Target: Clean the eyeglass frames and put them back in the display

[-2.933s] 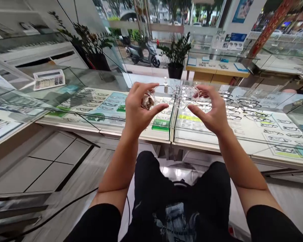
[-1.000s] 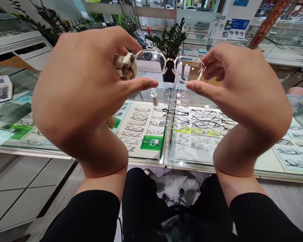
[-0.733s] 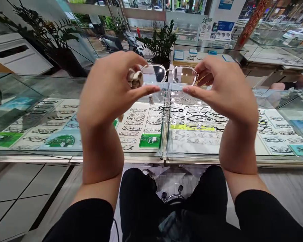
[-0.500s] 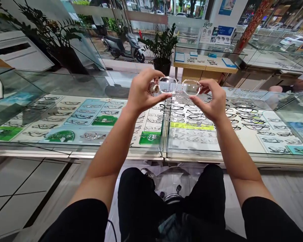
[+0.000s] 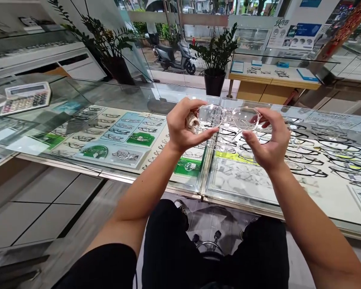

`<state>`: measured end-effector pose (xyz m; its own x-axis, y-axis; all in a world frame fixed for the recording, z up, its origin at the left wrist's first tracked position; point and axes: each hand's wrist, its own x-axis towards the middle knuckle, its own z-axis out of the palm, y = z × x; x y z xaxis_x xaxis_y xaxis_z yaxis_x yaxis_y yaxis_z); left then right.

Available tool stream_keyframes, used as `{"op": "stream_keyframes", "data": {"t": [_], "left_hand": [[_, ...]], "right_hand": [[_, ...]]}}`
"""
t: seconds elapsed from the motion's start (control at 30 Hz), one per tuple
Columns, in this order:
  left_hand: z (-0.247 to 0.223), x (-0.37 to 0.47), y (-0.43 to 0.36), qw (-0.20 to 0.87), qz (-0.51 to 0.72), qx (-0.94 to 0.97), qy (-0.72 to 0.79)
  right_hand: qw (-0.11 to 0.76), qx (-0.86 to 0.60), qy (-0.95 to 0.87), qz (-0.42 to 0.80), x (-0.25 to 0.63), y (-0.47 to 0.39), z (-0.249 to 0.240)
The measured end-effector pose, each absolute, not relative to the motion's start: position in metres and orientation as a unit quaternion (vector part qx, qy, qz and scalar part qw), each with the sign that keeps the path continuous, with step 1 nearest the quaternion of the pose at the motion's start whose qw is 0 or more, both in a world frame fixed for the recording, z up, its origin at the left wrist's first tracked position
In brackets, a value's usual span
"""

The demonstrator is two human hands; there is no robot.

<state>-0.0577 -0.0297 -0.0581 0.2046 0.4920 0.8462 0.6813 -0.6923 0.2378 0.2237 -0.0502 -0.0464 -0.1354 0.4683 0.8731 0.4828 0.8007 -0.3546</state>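
Observation:
Clear-framed glasses (image 5: 221, 115) are held up above the glass counter, lenses facing me. My left hand (image 5: 183, 124) grips their left side between thumb and fingers, and a crumpled pale cloth (image 5: 193, 121) is tucked in its palm. At the right rim is my right hand (image 5: 269, 138), its fingertips pinching the frame's edge with the thumb just below. The folded temples are hard to make out behind the fingers.
Rows of eyeglasses (image 5: 307, 160) lie inside the glass display counter (image 5: 201, 192). A calculator (image 5: 27, 97) rests on the counter at the left. Potted plants (image 5: 215, 60), a small display table (image 5: 276, 80) and a scooter (image 5: 174, 56) outside stand beyond.
The view has turned left, bringing the whole calculator in. Both hands and the glasses now appear further right and slightly lower, still held up.

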Motion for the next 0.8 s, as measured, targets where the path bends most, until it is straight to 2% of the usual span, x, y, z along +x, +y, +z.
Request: {"op": "stream_keyframes", "data": {"t": [0.3,0.47,0.63,0.8], "left_hand": [[-0.0564,-0.0543,-0.0265,0.165,-0.575,-0.714,-0.364],[-0.0603,-0.0547,-0.0262,0.144,-0.565,-0.709,-0.396],[-0.0595,-0.056,-0.0265,0.146,-0.583,-0.714,-0.36],[-0.0647,-0.0601,-0.023,0.104,-0.554,-0.724,-0.398]], "right_hand": [[0.568,-0.347,-0.746,0.021,0.2187,-0.0488,-0.0507],[0.559,-0.354,-0.749,0.026,0.2199,-0.0471,-0.0517],[0.562,-0.355,-0.747,0.022,0.2217,-0.0428,-0.0527],[0.571,-0.346,-0.744,0.006,0.2217,-0.0409,-0.0537]]}}
